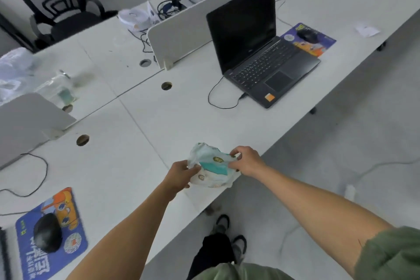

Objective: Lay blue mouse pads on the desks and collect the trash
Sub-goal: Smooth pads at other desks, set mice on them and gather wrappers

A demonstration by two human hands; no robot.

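A crumpled white and teal plastic wrapper (pixel 210 176) lies at the front edge of the white desk (pixel 172 118). My left hand (pixel 180 174) grips its left side and my right hand (pixel 246 160) pinches its right upper edge. A blue mouse pad (pixel 68 250) with a cartoon print lies at the lower left, a black mouse (pixel 47 233) on it. A second blue mouse pad (pixel 318 45) with a mouse (pixel 307 36) lies to the right of the open black laptop (pixel 261 52).
White dividers (pixel 181 34) stand along the desk's middle. Cables (pixel 221 100) trail from the laptop and at the left. A clear plastic bag (pixel 13 70) and wrappers sit at the far left, a slip of paper (pixel 366 29) at the far right. A black chair (pixel 66 16) stands behind.
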